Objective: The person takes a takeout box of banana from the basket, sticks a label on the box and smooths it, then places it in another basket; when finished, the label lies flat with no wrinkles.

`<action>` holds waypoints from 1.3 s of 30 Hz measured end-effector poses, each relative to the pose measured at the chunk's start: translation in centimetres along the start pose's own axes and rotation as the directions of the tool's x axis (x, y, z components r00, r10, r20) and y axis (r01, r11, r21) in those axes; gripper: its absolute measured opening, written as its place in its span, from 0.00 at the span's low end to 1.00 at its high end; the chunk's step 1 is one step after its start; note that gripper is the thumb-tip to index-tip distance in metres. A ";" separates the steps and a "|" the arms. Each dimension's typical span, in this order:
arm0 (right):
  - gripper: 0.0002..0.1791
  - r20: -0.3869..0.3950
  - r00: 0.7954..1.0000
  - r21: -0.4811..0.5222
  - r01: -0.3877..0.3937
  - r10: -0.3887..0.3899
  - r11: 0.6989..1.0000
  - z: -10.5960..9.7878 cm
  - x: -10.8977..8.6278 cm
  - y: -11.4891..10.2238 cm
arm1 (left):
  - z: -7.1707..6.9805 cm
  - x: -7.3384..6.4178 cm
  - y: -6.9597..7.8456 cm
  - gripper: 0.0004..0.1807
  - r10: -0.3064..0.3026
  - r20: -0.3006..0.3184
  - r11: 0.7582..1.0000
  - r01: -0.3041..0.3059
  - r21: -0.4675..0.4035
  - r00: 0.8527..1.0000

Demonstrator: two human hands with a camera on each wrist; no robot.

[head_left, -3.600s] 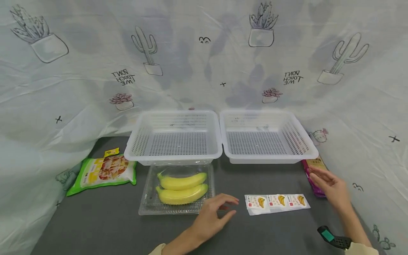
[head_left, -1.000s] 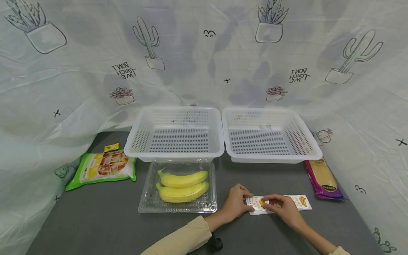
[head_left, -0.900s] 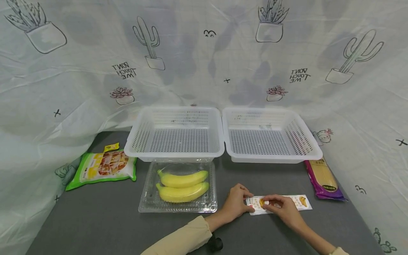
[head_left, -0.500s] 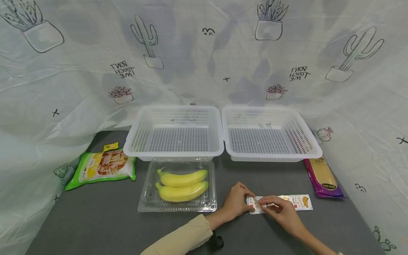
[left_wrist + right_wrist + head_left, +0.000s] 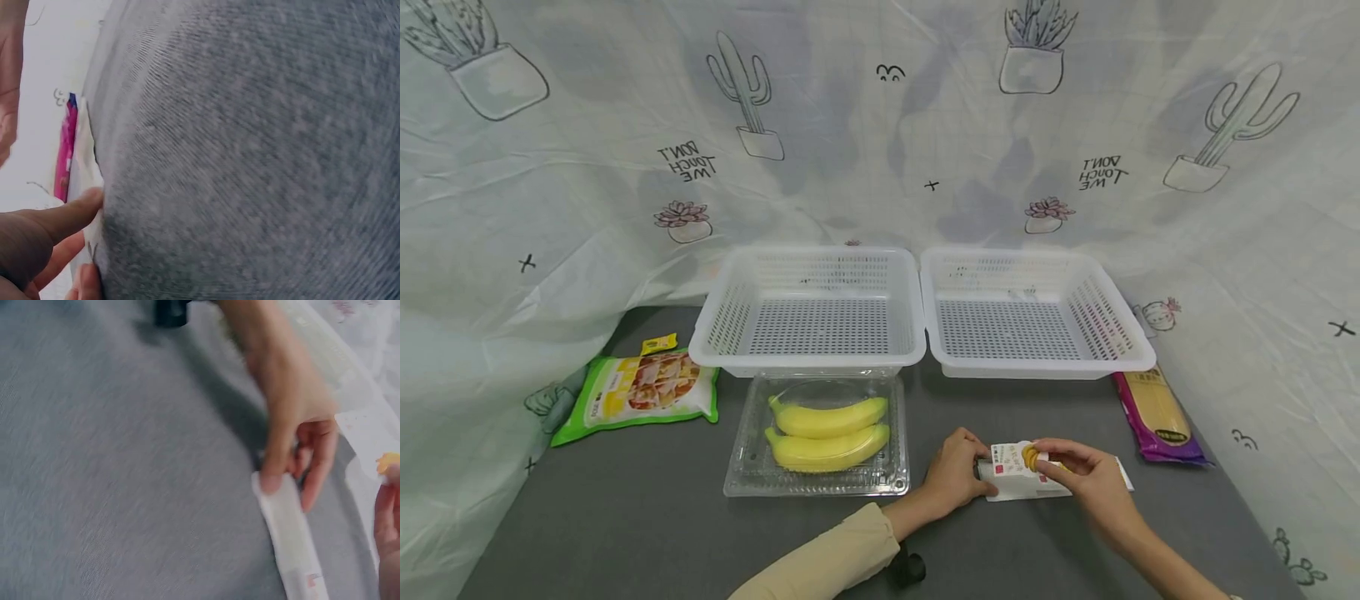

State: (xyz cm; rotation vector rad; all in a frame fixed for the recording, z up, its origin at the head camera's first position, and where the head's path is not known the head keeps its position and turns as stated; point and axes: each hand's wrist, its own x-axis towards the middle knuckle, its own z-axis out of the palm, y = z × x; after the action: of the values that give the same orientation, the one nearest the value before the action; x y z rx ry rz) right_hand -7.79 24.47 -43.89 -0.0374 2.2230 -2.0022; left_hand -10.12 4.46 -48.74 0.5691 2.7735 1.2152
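Right hand [image 5: 1097,485] pinching a banana-printed label [image 5: 1009,460] by its right side, just above a paper strip [image 5: 1017,489] held at its left end by the left hand [image 5: 952,475], clear plastic box [image 5: 741,475] farther left with two bananas [image 5: 829,448] inside, white perforated baskets [image 5: 808,362] side by side behind.

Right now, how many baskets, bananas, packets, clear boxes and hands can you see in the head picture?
Baskets: 2
Bananas: 2
Packets: 3
Clear box: 1
Hands: 2
Total: 10

Right hand [image 5: 1096,485] pinches; left hand [image 5: 953,473] apparently too.
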 end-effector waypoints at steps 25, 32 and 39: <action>0.17 0.233 0.910 0.473 -0.414 0.342 0.778 -4.7 2.3 -0.8 | -9.1 -4.5 1.6 0.09 0.020 0.121 0.861 0.045 -0.507 0.992; 0.16 0.209 0.891 0.461 -0.454 0.404 0.762 -4.2 2.7 -1.0 | -14.4 -7.1 -1.1 0.10 0.039 0.107 0.835 0.026 -0.549 0.994; 0.15 0.211 0.890 0.446 -0.456 0.405 0.770 -3.4 3.1 -1.2 | -19.9 -10.5 -5.1 0.13 0.011 0.050 0.838 0.018 -0.545 0.999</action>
State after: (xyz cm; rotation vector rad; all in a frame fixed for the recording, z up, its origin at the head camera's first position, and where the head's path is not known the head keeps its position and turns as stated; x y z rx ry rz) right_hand -11.38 27.31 -42.67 0.3851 1.4274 -2.1465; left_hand -5.93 -16.29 -39.72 0.5206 2.2097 1.8534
